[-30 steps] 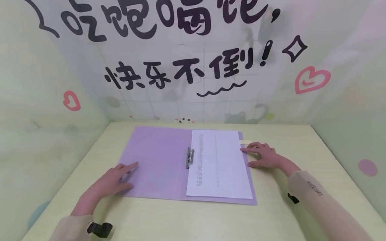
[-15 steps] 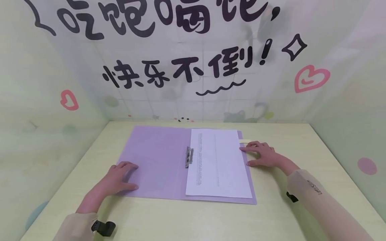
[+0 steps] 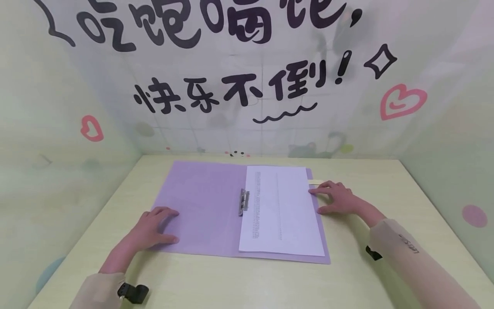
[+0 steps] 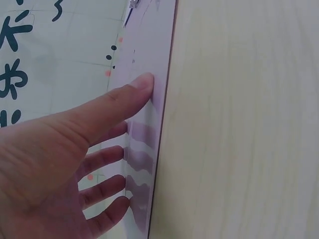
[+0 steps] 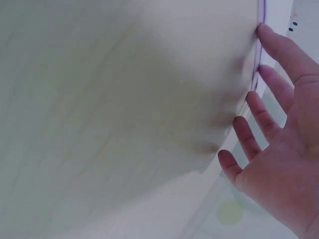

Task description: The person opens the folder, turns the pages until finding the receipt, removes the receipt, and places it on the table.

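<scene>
A purple folder (image 3: pixel 204 206) lies spread flat on the table, its metal clip (image 3: pixel 243 201) near the fold. On its right half sits a sheaf of white printed paper (image 3: pixel 293 210). My left hand (image 3: pixel 148 229) rests on the left cover near its lower left corner, fingers and thumb spread apart; in the left wrist view the fingertips (image 4: pixel 117 153) meet the purple surface. At the right edge of the folder my right hand (image 3: pixel 337 199) touches the border with thumb and fingertips, fingers loosely extended. A pale yellow strip (image 3: pixel 315 182) pokes out beside that hand.
The light wooden table (image 3: pixel 216 283) is bounded by a printed backdrop (image 3: pixel 208 128) at the back and both sides. A black wrist camera (image 3: pixel 133 292) sits on the left wrist, another (image 3: pixel 373 253) under the right sleeve.
My left hand has shifted slightly to the right onto the cover, its fingers more bent than a second ago. The right hand and the folder have stayed in place.
</scene>
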`<action>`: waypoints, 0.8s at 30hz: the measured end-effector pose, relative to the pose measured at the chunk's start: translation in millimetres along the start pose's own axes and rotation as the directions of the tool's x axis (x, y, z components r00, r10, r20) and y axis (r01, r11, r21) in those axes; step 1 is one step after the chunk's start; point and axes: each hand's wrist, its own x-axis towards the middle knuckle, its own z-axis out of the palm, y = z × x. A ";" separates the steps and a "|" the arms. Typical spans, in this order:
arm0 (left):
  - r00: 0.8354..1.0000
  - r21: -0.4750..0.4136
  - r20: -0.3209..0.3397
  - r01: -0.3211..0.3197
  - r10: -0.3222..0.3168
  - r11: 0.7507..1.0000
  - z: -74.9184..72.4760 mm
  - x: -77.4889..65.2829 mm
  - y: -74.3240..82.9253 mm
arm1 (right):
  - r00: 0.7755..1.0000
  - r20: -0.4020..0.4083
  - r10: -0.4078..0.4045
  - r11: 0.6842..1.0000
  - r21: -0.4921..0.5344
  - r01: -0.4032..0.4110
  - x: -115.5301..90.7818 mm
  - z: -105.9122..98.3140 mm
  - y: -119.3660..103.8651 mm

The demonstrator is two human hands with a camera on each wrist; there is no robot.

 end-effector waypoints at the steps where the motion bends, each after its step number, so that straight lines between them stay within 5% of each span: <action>1: 1.000 -0.005 -0.003 0.000 0.000 1.000 0.3 -0.1 -0.7 | 1.000 0.004 0.000 1.000 -0.002 0.000 -0.1 -1.6 -1.9; 5: 1.000 -0.016 -0.005 -0.014 0.014 1.000 -1.5 -0.3 -3.3 | 1.000 0.014 0.002 1.000 0.008 -0.002 0.0 -6.1 -8.4; 15: 0.971 -0.006 -0.060 -0.231 0.230 0.973 -1.3 -3.6 -23.4 | 1.000 0.016 0.009 1.000 0.016 -0.010 0.7 -5.3 -11.3; 20: 0.969 -0.020 -0.072 -0.238 0.236 0.971 -0.3 -4.2 -25.0 | 1.000 0.017 -0.006 0.999 -0.039 0.006 2.7 -10.3 -12.0; 24: 0.972 -0.025 -0.061 -0.228 0.226 0.973 -0.6 -4.0 -24.1 | 1.000 0.002 0.027 0.999 0.017 -0.027 3.2 -18.5 -12.9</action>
